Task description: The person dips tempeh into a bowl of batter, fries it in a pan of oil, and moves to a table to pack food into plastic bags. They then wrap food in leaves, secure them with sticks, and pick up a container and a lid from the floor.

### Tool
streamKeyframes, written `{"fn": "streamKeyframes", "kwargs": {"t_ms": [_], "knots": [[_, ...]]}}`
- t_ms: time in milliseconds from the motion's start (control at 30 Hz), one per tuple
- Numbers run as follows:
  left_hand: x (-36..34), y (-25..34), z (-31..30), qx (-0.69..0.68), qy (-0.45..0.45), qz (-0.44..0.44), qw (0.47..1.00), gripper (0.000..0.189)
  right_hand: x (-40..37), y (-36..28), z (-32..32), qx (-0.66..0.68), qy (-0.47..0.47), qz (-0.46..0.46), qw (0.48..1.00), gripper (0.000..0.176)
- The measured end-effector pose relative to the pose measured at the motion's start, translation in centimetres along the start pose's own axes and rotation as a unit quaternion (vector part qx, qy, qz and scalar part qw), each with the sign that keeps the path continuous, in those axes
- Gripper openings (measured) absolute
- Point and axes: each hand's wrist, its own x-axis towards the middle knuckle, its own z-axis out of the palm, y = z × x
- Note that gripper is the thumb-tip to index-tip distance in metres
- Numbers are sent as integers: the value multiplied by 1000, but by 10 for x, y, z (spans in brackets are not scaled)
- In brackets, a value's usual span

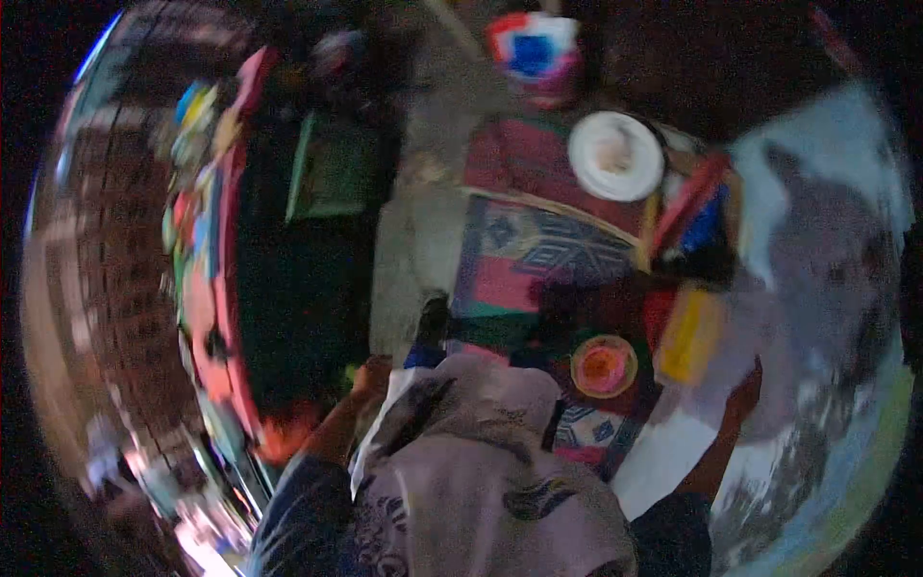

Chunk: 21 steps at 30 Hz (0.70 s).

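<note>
My left hand [372, 375] is low at the left, beside the pale patterned cloth [490, 462] over my front. A small green spot shows at its fingers, too blurred to name. My right hand [745, 387] is at the right, over the pale surface, near a yellow object [692, 337]. Blur smears the fingers of both hands, and what they hold, if anything, cannot be made out. Between them, a round container with orange-pink contents [604, 366] rests on the patterned mat [538, 236].
A white round plate or lid [616, 156] lies at the mat's far end, near a box with red and blue items [700, 226]. Beyond stands a container with red, white and blue contents [535, 53]. A pink-edged dark table [229, 260] runs along the left.
</note>
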Motion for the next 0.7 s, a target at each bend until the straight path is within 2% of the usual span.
{"fn": "streamKeyframes", "kwargs": {"t_ms": [67, 167, 200, 233, 267, 300, 333, 367, 400, 433, 467, 500, 533, 567, 600, 633, 667, 700], "knots": [[-33, -38, -8, 74, -11, -32, 997, 35, 19, 44, 19, -205, -16, -67, 976, 41], [-82, -91, -3, 182, -63, -72, 979, 41, 48, 1, 28, -126, -15, -111, 986, 46], [-103, -100, 2, 161, -52, -93, 981, 41, 56, -7, 35, -201, -37, -171, 964, 47], [-125, -95, 7, 72, -111, -165, 977, 45, 64, -13, 42, -276, -53, -229, 932, 47], [-142, -97, 11, -20, -169, -229, 958, 49, 74, -17, 55, -273, -58, -256, 925, 47], [-139, -144, 48, 24, -234, -198, 952, 52, 85, -19, 69, -152, -132, -213, 956, 47], [-136, -187, 84, 66, -294, -159, 940, 55, 93, -22, 83, -29, -208, -161, 964, 47], [-134, -228, 116, 103, -349, -115, 924, 58, 99, -29, 95, -32, -216, -182, 959, 47], [-144, -258, 132, 83, -342, -122, 928, 58, 104, -34, 106, -90, -214, -333, 914, 46], [-156, -283, 139, 88, -293, 0, 952, 48, 108, -42, 118, -142, -203, -474, 845, 45], [-164, -303, 151, 95, -235, 120, 960, 39, 113, -53, 129, -189, -183, -603, 753, 45], [-161, -318, 172, 101, -281, 42, 953, 38, 121, -67, 140, -230, -155, -716, 641, 44], [-171, -284, 154, 76, -251, -51, 964, 43, 131, -92, 148, -264, -119, -809, 512, 44], [-181, -237, 131, 41, -207, -144, 967, 47, 122, -127, 158, -285, -290, -645, 647, 41], [-192, -160, 84, 3, -153, -229, 961, 51, 99, -184, 157, -282, -435, -432, 738, 39], [-185, -219, 155, -28, -147, -281, 948, 52, 96, -222, 160, -195, -497, -384, 753, 39], [-208, -141, 52, -121, -135, -234, 955, 52, 92, -248, 168, -105, -554, -332, 756, 39], [-190, -156, 35, -124, -115, -226, 959, 52, 88, -270, 187, -153, -551, -326, 753, 47]]}}
